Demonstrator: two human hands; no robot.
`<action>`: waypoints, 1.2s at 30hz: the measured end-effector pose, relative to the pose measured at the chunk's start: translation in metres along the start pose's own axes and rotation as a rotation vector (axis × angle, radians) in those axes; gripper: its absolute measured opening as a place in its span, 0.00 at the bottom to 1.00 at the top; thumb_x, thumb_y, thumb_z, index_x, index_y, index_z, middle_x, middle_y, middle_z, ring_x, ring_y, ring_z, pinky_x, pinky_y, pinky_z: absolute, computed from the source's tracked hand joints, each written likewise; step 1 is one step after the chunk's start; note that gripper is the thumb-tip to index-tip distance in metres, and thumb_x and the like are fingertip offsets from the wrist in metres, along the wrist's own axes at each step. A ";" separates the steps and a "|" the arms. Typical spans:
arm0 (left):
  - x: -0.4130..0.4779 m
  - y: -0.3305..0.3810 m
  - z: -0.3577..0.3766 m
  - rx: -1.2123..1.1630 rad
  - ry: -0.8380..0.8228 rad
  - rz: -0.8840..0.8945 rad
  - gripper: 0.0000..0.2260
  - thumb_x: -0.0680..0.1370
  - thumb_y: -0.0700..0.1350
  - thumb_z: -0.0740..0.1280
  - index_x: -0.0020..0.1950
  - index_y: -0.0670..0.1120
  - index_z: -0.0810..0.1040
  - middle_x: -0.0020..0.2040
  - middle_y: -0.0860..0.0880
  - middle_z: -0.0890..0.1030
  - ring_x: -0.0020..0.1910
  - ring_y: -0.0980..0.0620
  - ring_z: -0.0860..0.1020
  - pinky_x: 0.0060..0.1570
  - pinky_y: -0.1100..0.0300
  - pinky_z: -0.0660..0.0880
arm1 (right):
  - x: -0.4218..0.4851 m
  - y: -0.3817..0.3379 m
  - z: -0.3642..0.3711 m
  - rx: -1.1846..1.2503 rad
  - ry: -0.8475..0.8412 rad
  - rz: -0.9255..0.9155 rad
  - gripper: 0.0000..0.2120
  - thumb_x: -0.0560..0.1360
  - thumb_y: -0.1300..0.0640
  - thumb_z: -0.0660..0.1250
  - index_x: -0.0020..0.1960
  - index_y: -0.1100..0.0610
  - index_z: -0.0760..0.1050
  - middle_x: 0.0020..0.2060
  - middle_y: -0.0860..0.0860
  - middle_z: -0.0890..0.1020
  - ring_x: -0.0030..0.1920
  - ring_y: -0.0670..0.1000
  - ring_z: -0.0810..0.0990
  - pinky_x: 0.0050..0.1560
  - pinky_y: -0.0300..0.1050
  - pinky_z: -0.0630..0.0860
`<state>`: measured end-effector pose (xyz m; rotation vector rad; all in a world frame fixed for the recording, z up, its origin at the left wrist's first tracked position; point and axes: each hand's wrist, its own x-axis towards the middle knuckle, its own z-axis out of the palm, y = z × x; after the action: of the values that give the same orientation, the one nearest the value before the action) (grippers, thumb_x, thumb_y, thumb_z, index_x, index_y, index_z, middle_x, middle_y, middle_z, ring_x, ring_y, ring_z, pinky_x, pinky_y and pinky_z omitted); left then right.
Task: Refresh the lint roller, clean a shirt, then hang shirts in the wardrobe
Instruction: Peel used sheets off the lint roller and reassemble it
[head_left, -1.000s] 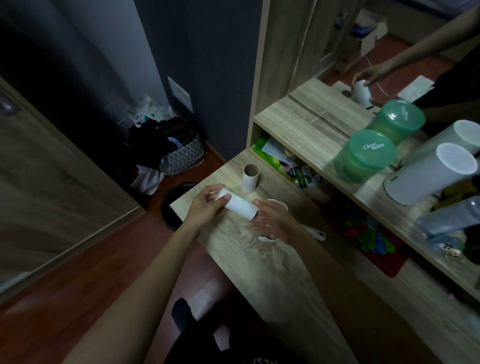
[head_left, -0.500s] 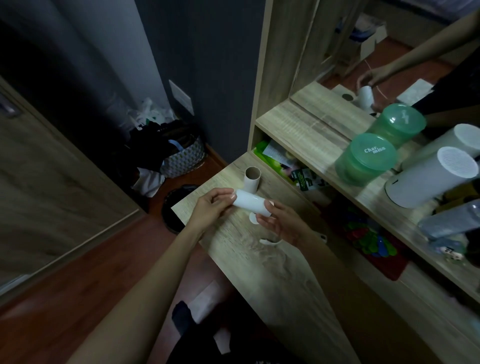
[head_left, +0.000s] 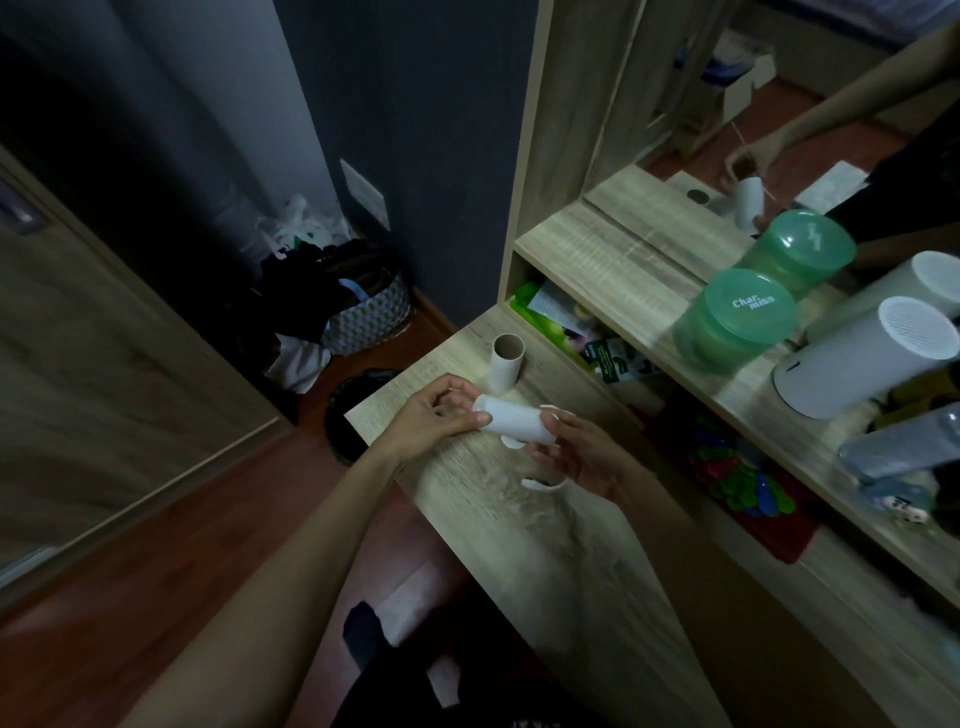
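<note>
Lint roll (head_left: 514, 423) lies level between both hands, just in front of the empty cardboard tube (head_left: 506, 361), raised off the surface (head_left: 545, 571). Left hand (head_left: 434, 418) pinches one end, right hand (head_left: 576, 457) curls round the other. My guess: steadying it to find the sheet edge or fit it to the white holder (head_left: 543, 483), farther in front of the tube.

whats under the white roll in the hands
Below the white roll, curved white plastic pieces lie on the desk, seemingly the roller's frame. The right hand covers the rest.
</note>
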<state>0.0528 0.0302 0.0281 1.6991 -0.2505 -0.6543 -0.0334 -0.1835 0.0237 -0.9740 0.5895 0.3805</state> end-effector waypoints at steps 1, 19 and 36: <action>0.001 -0.001 0.000 0.000 -0.007 0.001 0.11 0.70 0.41 0.76 0.49 0.48 0.78 0.38 0.58 0.81 0.44 0.62 0.78 0.51 0.62 0.75 | 0.000 -0.001 -0.001 0.005 0.000 0.001 0.07 0.78 0.58 0.63 0.55 0.57 0.74 0.53 0.59 0.78 0.41 0.51 0.83 0.38 0.40 0.81; 0.004 0.000 0.002 -0.032 -0.065 -0.025 0.11 0.70 0.42 0.76 0.48 0.45 0.76 0.41 0.52 0.79 0.43 0.57 0.79 0.50 0.59 0.76 | 0.000 -0.002 -0.004 0.004 0.002 0.001 0.10 0.77 0.58 0.63 0.56 0.60 0.74 0.51 0.60 0.77 0.38 0.49 0.83 0.36 0.38 0.81; 0.007 -0.001 0.003 -0.044 -0.059 -0.037 0.11 0.71 0.41 0.76 0.48 0.47 0.76 0.40 0.52 0.80 0.43 0.57 0.79 0.49 0.59 0.76 | 0.002 -0.002 -0.005 0.024 0.007 0.000 0.11 0.78 0.59 0.63 0.58 0.62 0.73 0.49 0.60 0.78 0.36 0.48 0.83 0.34 0.38 0.80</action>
<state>0.0567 0.0248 0.0253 1.6470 -0.2450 -0.7323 -0.0318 -0.1892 0.0214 -0.9529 0.5994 0.3696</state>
